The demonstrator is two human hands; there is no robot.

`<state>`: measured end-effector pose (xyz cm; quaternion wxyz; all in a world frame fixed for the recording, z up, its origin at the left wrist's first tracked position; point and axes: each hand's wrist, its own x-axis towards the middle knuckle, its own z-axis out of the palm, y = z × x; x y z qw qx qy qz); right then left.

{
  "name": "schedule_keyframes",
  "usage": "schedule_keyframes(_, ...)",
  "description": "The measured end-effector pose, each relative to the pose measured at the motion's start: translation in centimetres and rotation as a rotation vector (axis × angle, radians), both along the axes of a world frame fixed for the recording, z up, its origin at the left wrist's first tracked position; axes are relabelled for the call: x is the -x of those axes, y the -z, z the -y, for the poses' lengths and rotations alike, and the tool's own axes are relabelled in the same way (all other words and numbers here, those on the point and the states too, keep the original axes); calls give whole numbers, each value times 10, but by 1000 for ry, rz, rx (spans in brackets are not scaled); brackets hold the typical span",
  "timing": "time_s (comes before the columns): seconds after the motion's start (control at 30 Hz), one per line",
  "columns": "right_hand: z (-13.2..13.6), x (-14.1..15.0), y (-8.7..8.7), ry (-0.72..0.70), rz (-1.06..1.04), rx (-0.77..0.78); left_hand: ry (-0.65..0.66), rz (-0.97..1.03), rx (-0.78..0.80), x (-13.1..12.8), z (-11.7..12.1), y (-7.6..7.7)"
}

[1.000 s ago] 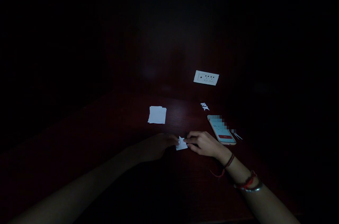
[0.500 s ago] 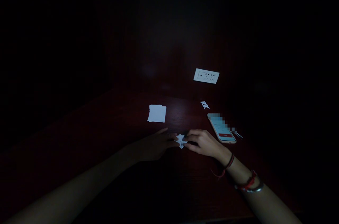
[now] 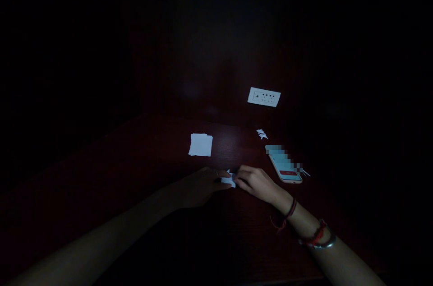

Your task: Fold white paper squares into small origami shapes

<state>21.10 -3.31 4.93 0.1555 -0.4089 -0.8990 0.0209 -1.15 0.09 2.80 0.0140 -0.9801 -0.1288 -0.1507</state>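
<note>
A small folded white paper (image 3: 229, 180) lies low over the dark red table between my two hands. My left hand (image 3: 204, 186) holds its left side, with the thumb and a finger on the paper. From the right, the bent fingers of my right hand (image 3: 254, 181) grip the paper's other edge. The fingertips cover part of the folds, so its full shape is hidden. Beyond my left hand a stack of square white paper sheets (image 3: 200, 145) rests on the table.
A lit phone (image 3: 284, 166) lies right of my right hand, with thin white strips (image 3: 306, 172) beside it. Small folded paper pieces (image 3: 261, 134) sit farther back. A white socket panel (image 3: 264, 97) is on the wall. The surroundings are very dark.
The paper's visible outline has changed from a star-like shape to a more compact one. My right hand's fingers have drawn closer together, and the left fingers have shifted slightly over the paper.
</note>
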Motion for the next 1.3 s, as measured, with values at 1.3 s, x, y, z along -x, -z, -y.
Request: schedule_keyframes(1.3, -11, 5, 13, 223, -177, 119, -41, -43, 21, -11, 3, -1)
